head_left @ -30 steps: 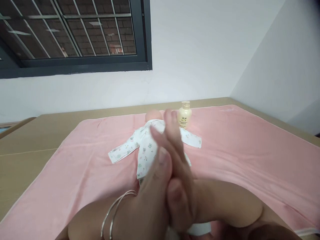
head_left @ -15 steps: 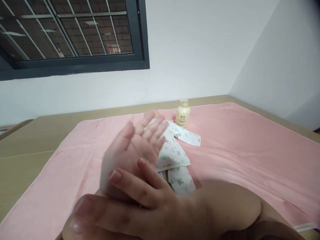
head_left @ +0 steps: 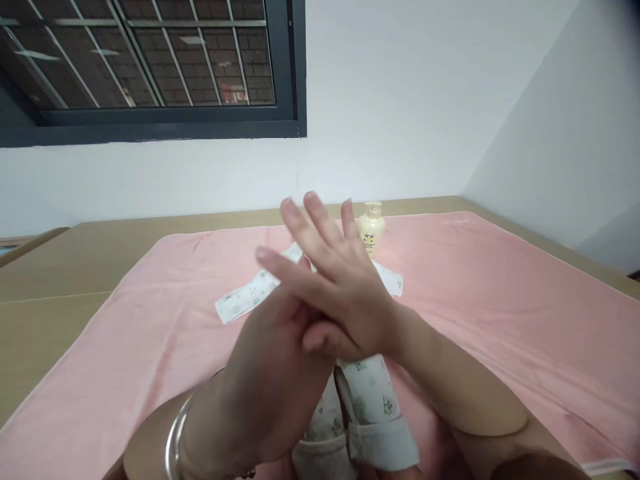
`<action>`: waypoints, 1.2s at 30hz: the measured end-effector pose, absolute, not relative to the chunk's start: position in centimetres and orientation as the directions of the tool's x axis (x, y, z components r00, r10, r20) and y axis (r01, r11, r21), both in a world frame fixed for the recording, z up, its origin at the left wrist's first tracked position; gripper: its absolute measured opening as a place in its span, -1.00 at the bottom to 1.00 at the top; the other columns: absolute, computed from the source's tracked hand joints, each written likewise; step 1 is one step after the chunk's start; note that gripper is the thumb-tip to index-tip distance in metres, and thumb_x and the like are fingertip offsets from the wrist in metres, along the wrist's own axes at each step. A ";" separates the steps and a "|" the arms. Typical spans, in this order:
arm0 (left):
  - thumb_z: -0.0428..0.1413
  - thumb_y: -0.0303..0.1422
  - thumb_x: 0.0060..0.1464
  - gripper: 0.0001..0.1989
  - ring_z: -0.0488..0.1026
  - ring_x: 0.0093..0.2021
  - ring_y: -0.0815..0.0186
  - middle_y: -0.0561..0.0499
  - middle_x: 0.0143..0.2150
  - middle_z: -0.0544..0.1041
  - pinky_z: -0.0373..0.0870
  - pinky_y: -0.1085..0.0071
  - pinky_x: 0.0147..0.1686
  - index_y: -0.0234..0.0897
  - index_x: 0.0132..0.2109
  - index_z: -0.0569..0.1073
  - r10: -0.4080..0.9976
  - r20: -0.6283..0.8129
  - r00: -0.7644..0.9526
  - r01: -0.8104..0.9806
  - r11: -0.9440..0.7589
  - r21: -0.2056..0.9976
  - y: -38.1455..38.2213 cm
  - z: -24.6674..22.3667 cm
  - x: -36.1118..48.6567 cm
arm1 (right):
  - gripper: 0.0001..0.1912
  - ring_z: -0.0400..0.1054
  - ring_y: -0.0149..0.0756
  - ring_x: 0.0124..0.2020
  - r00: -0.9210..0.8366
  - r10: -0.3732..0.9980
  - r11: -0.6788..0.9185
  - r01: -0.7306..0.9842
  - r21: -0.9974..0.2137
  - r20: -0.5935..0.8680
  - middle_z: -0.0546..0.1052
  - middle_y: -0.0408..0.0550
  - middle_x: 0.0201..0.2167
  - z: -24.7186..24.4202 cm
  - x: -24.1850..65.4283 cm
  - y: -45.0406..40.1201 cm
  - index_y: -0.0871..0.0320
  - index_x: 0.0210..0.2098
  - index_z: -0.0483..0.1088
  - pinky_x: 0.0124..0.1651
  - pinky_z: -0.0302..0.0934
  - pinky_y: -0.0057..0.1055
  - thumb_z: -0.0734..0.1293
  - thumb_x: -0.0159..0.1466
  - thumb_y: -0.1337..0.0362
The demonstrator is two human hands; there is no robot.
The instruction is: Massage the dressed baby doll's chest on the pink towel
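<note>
My left hand (head_left: 270, 373) is blurred, with a silver bangle (head_left: 175, 433) at its wrist. Across it lies my right hand (head_left: 345, 293), palm against it, fingers stretched and spread towards the wall. The left fingers are mostly hidden behind the right hand, but the hand looks flat and open. No object shows between them. Below and behind both hands lies a small white printed outfit (head_left: 370, 393), its sleeves spread and leg cuffs near me. A skin-coloured bit shows at one cuff; whether a doll or baby wears it I cannot tell.
A pale yellow pump bottle (head_left: 371, 230) stands beyond the outfit, near the far edge. Everything rests on a pink sheet (head_left: 500, 280) over a wooden surface (head_left: 60, 267). A white wall (head_left: 380, 100) and a barred window (head_left: 165, 60) are behind.
My right hand has moved up and forward across my left palm, from near the left wrist. More of the outfit's legs and left sleeve shows. The view has shifted slightly.
</note>
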State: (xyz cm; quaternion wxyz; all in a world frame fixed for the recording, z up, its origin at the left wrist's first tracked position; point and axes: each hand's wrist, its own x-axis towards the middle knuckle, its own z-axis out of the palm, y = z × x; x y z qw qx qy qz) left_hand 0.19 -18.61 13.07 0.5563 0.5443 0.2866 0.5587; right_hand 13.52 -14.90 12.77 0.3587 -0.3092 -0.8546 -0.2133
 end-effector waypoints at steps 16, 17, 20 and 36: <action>-0.16 -0.12 0.34 -0.57 0.56 0.05 0.20 -0.08 -0.08 0.62 0.42 0.17 0.17 -0.25 -0.16 0.52 0.686 0.699 -0.202 0.064 -0.703 0.708 -5.9 13.7 -2.0 | -0.43 -0.19 0.13 0.51 -0.470 0.867 0.492 0.858 -0.148 0.163 -0.02 0.22 0.49 7.2 13.9 -7.0 0.23 0.38 0.17 0.46 -0.15 0.16 0.12 0.48 0.10; -0.11 -0.16 0.31 -0.62 0.55 0.04 0.22 -0.09 -0.09 0.62 0.41 0.20 0.17 -0.27 -0.19 0.52 0.686 0.696 -0.213 0.150 -0.681 0.717 -4.2 12.8 -2.0 | -0.45 -0.19 0.11 0.51 -0.494 0.856 0.516 0.840 -0.168 0.155 0.01 0.20 0.48 6.5 13.6 -6.6 0.22 0.36 0.21 0.46 -0.17 0.15 0.12 0.48 0.10; -0.06 -0.22 0.24 -0.69 0.53 -0.01 0.23 -0.08 -0.12 0.63 0.39 0.26 0.12 -0.26 -0.22 0.52 0.767 0.605 -0.214 0.283 -0.544 0.790 0.1 9.7 -2.4 | -0.51 -0.19 0.06 0.51 -0.496 0.850 0.526 0.818 -0.234 0.176 0.08 0.15 0.47 4.8 13.8 -5.0 0.20 0.28 0.33 0.49 -0.28 0.15 0.15 0.47 0.12; -0.15 -0.28 0.25 -0.65 0.54 -0.10 0.14 -0.11 -0.09 0.65 0.32 0.31 -0.18 -0.19 -0.23 0.53 0.982 0.186 -0.034 0.754 -0.097 0.649 1.6 1.1 0.5 | -0.38 -0.20 0.15 0.50 -0.312 0.936 0.335 0.930 -0.148 0.161 0.04 0.20 0.47 3.9 11.9 -5.5 0.37 0.44 0.04 0.49 -0.27 0.06 0.05 0.43 0.29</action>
